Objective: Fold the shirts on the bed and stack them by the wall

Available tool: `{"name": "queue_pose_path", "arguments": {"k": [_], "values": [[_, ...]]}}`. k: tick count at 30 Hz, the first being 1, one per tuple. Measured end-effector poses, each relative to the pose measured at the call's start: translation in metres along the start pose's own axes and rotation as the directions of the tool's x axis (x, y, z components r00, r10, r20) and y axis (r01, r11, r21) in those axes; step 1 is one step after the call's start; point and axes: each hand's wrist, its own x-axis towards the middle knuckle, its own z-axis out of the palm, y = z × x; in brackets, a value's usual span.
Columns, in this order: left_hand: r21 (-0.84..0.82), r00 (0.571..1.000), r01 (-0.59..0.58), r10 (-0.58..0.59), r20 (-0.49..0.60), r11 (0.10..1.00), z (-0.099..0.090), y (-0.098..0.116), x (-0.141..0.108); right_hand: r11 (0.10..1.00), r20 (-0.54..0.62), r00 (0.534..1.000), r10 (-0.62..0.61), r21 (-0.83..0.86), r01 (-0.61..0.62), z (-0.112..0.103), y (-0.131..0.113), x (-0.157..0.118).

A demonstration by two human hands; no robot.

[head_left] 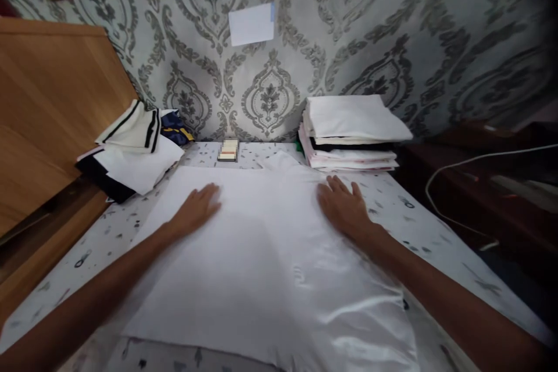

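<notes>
A white garment (244, 244) lies spread in front of me, smooth and flat on its left part and wrinkled on its right. A small raised fold shows at its far edge. My left hand (198, 206) rests palm down on the garment's far left part, fingers stretched out and slightly blurred. At the far right part, my right hand (344, 203) also lies palm down on the white cloth, its fingers apart. Neither hand grips anything.
Folded clothes (357, 119) stand stacked at the back right. A looser clothes pile (137, 157) sits back left by a wooden panel (52, 110). A small pixelated box (228, 150) lies near the wall. A white cable (453, 163) hangs at right over dark furniture.
</notes>
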Motion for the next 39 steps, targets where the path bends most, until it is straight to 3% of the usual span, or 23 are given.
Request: {"name": "queue_pose_path", "arguments": {"k": [3, 6, 9, 11, 14, 17, 19, 21, 24, 27, 30, 32, 34, 37, 39], "values": [[-0.013, 0.999, -0.021, 0.021, 0.027, 1.000, 0.001, -0.009, -0.017, 0.990, -0.083, 0.987, -0.138, 0.028, 0.141, 0.009, -0.008, -0.008], [0.022, 0.983, 0.170, -0.171, 0.070, 0.985, -0.014, -0.051, -0.015, 0.980, -0.099, 0.980, -0.171, 0.085, 0.180, 0.018, -0.009, -0.012], [0.054, 0.951, 0.307, -0.309, 0.031, 0.950, -0.028, -0.083, -0.012, 0.984, -0.067, 0.986, -0.150, 0.085, 0.156, 0.015, -0.010, -0.012], [0.050, 0.940, 0.341, -0.341, -0.020, 0.939, -0.029, -0.078, -0.017, 0.989, -0.040, 0.991, -0.127, 0.075, 0.130, 0.008, -0.018, -0.015], [0.013, 0.960, 0.281, -0.281, -0.019, 0.960, -0.019, -0.031, -0.038, 0.986, -0.033, 0.989, -0.144, 0.078, 0.146, -0.005, -0.045, -0.034], [-0.091, 0.997, 0.071, -0.067, 0.040, 0.993, -0.007, 0.020, -0.063, 0.937, -0.026, 0.950, -0.310, 0.159, 0.311, -0.015, -0.084, -0.069], [-0.109, 0.998, 0.027, -0.020, 0.067, 0.994, -0.004, 0.033, -0.078, 0.877, -0.030, 0.902, -0.430, 0.222, 0.426, -0.022, -0.104, -0.095], [-0.062, 0.989, 0.130, -0.124, 0.084, 0.990, -0.006, 0.024, -0.091, 0.834, -0.043, 0.869, -0.493, 0.263, 0.485, -0.028, -0.114, -0.117], [0.018, 0.945, 0.320, -0.320, 0.064, 0.947, -0.014, -0.014, -0.113, 0.812, -0.064, 0.862, -0.503, 0.307, 0.497, -0.037, -0.110, -0.143], [0.067, 0.922, 0.384, -0.386, 0.035, 0.921, -0.022, -0.048, -0.135, 0.788, -0.067, 0.847, -0.527, 0.336, 0.516, -0.042, -0.095, -0.164], [0.095, 0.901, 0.432, -0.435, 0.010, 0.897, -0.029, -0.054, -0.151, 0.769, -0.067, 0.827, -0.558, 0.332, 0.546, -0.043, -0.082, -0.184], [0.109, 0.887, 0.460, -0.460, -0.027, 0.881, -0.033, -0.039, -0.156, 0.763, -0.085, 0.820, -0.566, 0.324, 0.560, -0.043, -0.077, -0.196], [0.090, 0.907, 0.421, -0.419, -0.038, 0.903, -0.033, -0.010, -0.159, 0.750, -0.119, 0.809, -0.576, 0.315, 0.581, -0.042, -0.074, -0.205], [-0.006, 0.974, 0.223, -0.223, 0.039, 0.975, -0.027, 0.043, -0.163, 0.720, -0.198, 0.780, -0.594, 0.301, 0.625, -0.039, -0.072, -0.215], [-0.044, 0.991, 0.107, -0.103, 0.080, 0.993, -0.022, 0.069, -0.170, 0.703, -0.252, 0.767, -0.590, 0.308, 0.642, -0.039, -0.071, -0.220]]}}
